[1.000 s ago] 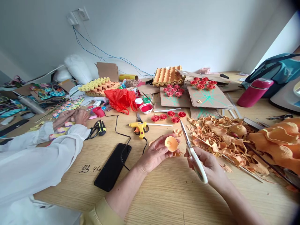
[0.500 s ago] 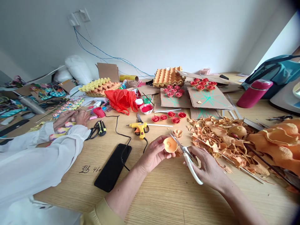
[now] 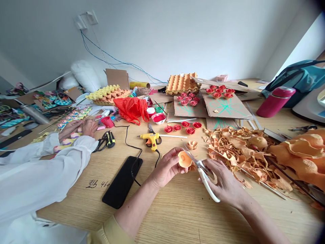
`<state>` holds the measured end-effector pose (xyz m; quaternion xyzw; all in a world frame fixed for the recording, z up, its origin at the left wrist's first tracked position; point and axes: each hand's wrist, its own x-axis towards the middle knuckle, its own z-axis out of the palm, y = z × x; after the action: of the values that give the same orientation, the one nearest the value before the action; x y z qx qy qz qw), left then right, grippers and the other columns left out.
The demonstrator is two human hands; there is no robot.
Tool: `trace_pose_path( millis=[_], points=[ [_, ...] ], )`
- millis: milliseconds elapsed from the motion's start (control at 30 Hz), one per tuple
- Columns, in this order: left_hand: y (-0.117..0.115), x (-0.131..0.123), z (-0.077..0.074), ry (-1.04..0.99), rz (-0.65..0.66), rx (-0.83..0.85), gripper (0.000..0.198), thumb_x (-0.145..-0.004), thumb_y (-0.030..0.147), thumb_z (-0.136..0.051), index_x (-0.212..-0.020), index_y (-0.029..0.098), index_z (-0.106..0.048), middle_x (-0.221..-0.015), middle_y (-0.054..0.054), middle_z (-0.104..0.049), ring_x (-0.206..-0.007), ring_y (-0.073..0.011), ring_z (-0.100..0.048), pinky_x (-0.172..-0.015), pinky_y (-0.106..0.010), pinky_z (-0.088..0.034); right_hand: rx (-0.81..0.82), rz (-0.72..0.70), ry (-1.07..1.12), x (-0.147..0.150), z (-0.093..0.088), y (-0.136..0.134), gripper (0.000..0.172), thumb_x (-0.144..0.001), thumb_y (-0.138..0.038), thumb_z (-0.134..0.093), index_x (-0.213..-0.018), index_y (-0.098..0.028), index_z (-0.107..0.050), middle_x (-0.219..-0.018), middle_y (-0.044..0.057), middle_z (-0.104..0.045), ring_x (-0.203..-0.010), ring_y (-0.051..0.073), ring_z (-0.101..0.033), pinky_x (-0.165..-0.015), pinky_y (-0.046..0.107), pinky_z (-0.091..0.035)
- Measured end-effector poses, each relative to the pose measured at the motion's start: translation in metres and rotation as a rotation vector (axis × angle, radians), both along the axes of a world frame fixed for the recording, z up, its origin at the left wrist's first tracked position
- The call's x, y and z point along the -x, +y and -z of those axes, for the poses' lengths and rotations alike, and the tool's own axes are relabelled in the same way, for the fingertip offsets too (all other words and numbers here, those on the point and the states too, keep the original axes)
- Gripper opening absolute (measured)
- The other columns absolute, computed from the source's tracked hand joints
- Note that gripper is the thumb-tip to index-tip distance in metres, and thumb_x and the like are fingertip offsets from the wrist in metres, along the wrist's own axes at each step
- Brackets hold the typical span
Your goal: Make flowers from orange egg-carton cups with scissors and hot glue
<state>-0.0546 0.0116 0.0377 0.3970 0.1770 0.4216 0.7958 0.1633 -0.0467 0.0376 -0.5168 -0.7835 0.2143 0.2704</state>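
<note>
Between the fingers of my left hand (image 3: 166, 166) is an orange egg-carton cup (image 3: 185, 159), its hollow side facing me. My right hand (image 3: 222, 181) grips white-handled scissors (image 3: 207, 183), whose blades lie at the cup's upper right edge. Just beyond the cup sits an orange paper flower (image 3: 192, 145). Part of another orange piece shows behind my left fingertips. Farther back are several red paper roses (image 3: 177, 127). A yellow glue gun (image 3: 151, 139) lies left of them, on top of dark-handled scissors.
Orange carton scraps (image 3: 228, 152) are heaped on the right, beside large carton pieces (image 3: 302, 149). A black phone (image 3: 122, 181) with a cord across it lies left. A co-worker's white sleeves (image 3: 58, 169) reach in from the left. A pink bottle (image 3: 275, 101) stands right.
The cup has tilted slightly in my left hand, and the scissor blades have shifted a little lower along its edge. The co-worker's hands have barely moved.
</note>
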Motion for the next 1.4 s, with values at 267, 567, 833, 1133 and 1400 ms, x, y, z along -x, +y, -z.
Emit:
trace_pose_path(
  millis=[267,567,833,1133,1400],
  points=[
    [-0.0005,-0.0001,0.0004,0.011,0.0,0.005,0.036,-0.082,0.038,-0.079,-0.106,0.015,-0.064,-0.086,-0.007,-0.07,-0.067,-0.0128,-0.065,-0.057,-0.02,-0.047,-0.025,0.008,0.013,0.001,0.0,0.0005,0.016,-0.095,-0.035,-0.06,-0.085,-0.022,-0.058,-0.081,0.003,-0.066,-0.076,0.02,-0.058,-0.08,0.036,-0.045],
    [-0.0027,-0.0015,-0.0043,-0.009,-0.003,0.029,0.035,-0.081,0.038,-0.08,-0.104,0.014,-0.066,-0.087,-0.007,-0.071,-0.065,-0.0118,-0.065,-0.057,-0.02,-0.047,0.012,0.031,0.044,0.0005,-0.0034,-0.0016,0.034,-0.096,-0.046,-0.056,-0.072,-0.022,-0.052,-0.067,0.001,-0.056,-0.069,0.018,-0.05,-0.066,0.03,-0.042],
    [-0.0014,0.0007,-0.001,-0.026,0.013,0.033,0.035,-0.082,0.037,-0.079,-0.108,0.015,-0.07,-0.088,-0.007,-0.071,-0.067,-0.0127,-0.065,-0.059,-0.021,-0.047,0.141,0.075,0.236,0.0018,-0.0053,0.0003,0.041,-0.092,-0.056,-0.059,-0.073,-0.02,-0.061,-0.062,-0.002,-0.051,-0.06,0.015,-0.045,-0.057,0.028,-0.038],
    [-0.0022,-0.0001,-0.0071,-0.047,-0.057,0.026,0.041,-0.079,0.041,-0.079,-0.109,0.013,-0.075,-0.11,-0.013,-0.071,-0.091,-0.0206,-0.066,-0.072,-0.026,-0.051,0.599,-0.175,0.768,-0.0047,-0.0002,-0.0012,0.056,-0.088,-0.074,-0.052,-0.082,-0.019,-0.059,-0.053,-0.004,-0.047,-0.045,0.011,-0.039,-0.046,0.026,-0.029],
    [-0.0031,0.0009,-0.0026,-0.113,0.027,0.058,0.042,-0.082,0.045,-0.075,-0.113,0.017,-0.072,-0.125,-0.013,-0.07,-0.112,-0.0298,-0.068,-0.089,-0.036,-0.054,0.76,-0.225,0.863,-0.0023,-0.0005,-0.0094,0.061,-0.088,-0.078,-0.044,-0.084,-0.021,-0.064,-0.049,-0.003,-0.045,-0.041,0.012,-0.034,-0.046,0.029,-0.03]
  ],
)
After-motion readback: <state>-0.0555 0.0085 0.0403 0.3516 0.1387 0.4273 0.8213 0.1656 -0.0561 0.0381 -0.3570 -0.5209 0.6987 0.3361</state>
